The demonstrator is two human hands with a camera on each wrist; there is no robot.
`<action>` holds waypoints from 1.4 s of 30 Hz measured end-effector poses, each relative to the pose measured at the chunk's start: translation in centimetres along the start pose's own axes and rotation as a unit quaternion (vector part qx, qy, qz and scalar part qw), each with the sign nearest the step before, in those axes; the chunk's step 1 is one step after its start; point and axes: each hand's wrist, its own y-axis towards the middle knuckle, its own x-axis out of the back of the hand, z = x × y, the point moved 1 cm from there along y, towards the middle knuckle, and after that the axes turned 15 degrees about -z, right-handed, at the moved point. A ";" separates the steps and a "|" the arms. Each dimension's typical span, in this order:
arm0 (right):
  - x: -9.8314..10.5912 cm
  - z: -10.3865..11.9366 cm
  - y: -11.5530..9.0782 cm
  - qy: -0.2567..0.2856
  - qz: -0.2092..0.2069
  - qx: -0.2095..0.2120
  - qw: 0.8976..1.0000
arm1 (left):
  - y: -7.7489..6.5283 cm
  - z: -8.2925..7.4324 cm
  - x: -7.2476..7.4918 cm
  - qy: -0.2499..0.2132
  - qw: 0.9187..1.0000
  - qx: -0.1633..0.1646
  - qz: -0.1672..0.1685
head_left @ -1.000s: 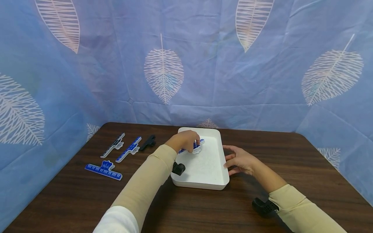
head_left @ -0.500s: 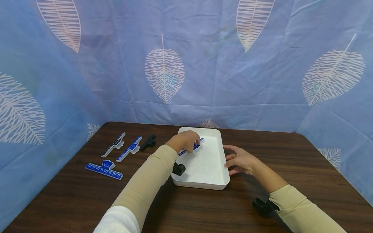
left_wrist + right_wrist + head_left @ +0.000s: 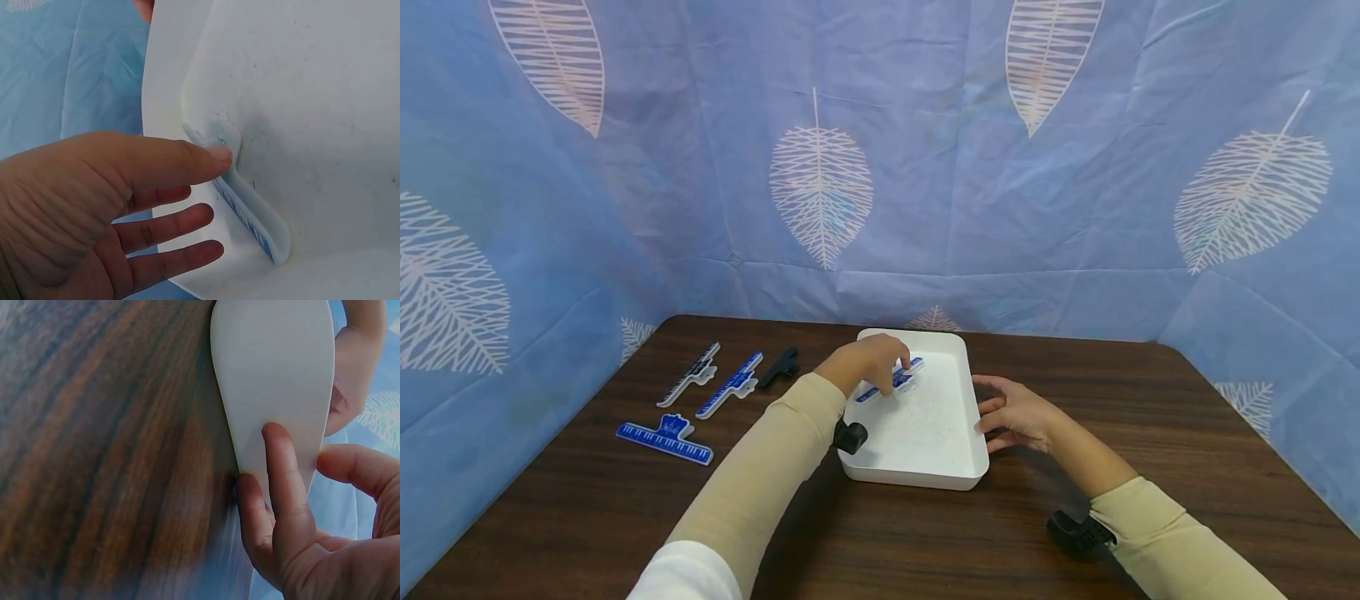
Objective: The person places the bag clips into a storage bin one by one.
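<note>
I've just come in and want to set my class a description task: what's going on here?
A person is working at a dark wooden table. Their left hand is at a blue piano-key clip inside a white tray; whether it grips the clip is unclear. Their right hand touches the tray's right side. On the table, to the tray's left, lie two more blue clips, a black-and-white clip and a black clip.

Tray (image 3: 925, 442): cut off in both wrist views
Inside clip (image 3: 259, 209): partly hidden by left hand (image 3: 867, 365)
Sleeves (image 3: 1180, 537): cut by head view's bottom edge
Nearest clip (image 3: 664, 439): lettering (image 3: 672, 426) too small to read
</note>
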 end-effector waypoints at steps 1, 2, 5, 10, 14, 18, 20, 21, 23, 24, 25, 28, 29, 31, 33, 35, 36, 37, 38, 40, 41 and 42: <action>0.0 0.0 0.0 0.000 0.000 0.000 1.000 | 0.0 0.0 0.0 0.003 1.000 -0.004 0.000; 0.0 -0.1 0.0 -0.001 -0.001 -0.001 1.000 | -0.1 -0.1 0.1 0.007 1.000 -0.011 -0.001; 0.1 -0.2 0.0 -0.001 -0.002 -0.002 1.000 | -0.3 -0.2 0.1 0.017 0.999 -0.032 -0.005; 0.1 -0.3 0.0 -0.001 0.000 -0.001 1.000 | -0.8 -0.4 0.1 0.026 0.997 -0.063 -0.022; 0.1 -0.3 0.0 -0.002 -0.001 0.001 1.000 | -1.4 -0.5 0.2 0.033 0.994 -0.095 -0.036; 0.1 -0.3 0.0 -0.002 -0.002 0.001 1.000 | -2.0 -0.6 0.5 0.038 0.991 -0.122 -0.049; 0.1 -0.3 -0.1 -0.002 -0.003 0.000 1.000 | -2.4 -0.6 0.6 0.037 0.988 -0.135 -0.057; 0.1 -0.3 -0.1 -0.002 -0.003 0.000 1.000 | -2.7 -0.6 0.7 0.036 0.987 -0.142 -0.060; 0.1 -0.3 -0.1 -0.002 -0.003 0.000 1.000 | -3.2 -0.6 0.9 0.030 0.986 -0.151 -0.064; 0.1 -0.3 -0.1 -0.001 -0.003 0.001 1.000 | -3.5 -0.6 1.0 0.027 0.985 -0.155 -0.068; 0.2 -0.3 -0.1 -0.001 -0.002 0.001 1.000 | -3.8 -0.6 1.1 0.026 0.984 -0.158 -0.072; 0.2 -0.3 -0.1 0.001 0.000 0.002 1.000 | -4.6 -0.5 1.4 0.021 0.983 -0.165 -0.083; 0.2 -0.3 -0.1 0.001 0.000 0.002 1.000 | -4.9 -0.4 1.4 0.020 0.982 -0.168 -0.088; 0.2 -0.2 -0.1 0.000 0.000 0.003 1.000 | -5.4 -0.3 1.5 0.017 0.981 -0.171 -0.095; 0.2 -0.2 -0.1 -0.001 0.000 0.002 1.000 | -5.8 -0.2 1.5 0.014 0.980 -0.171 -0.101; 0.1 -0.2 -0.1 -0.001 -0.001 0.002 1.000 | -6.1 0.0 1.5 0.011 0.980 -0.168 -0.106; 0.1 -0.2 -0.1 -0.001 -0.001 0.002 1.000 | -6.2 0.1 1.5 0.011 0.980 -0.167 -0.108; 0.1 -0.2 -0.1 -0.001 -0.001 0.002 1.000 | -6.3 0.2 1.4 0.010 0.980 -0.166 -0.111; 0.1 -0.2 -0.1 -0.001 -0.001 0.002 1.000 | -6.4 0.3 1.4 0.008 0.980 -0.165 -0.114; 0.1 -0.2 0.0 0.000 -0.002 0.002 1.000 | -6.7 0.4 1.4 0.007 0.979 -0.166 -0.120; 0.1 -0.2 -0.1 0.000 -0.001 0.002 1.000 | -6.8 0.5 1.4 0.008 0.978 -0.168 -0.123; 0.1 -0.2 -0.1 0.000 -0.001 0.003 1.000 | -7.0 0.7 1.5 0.007 0.977 -0.170 -0.126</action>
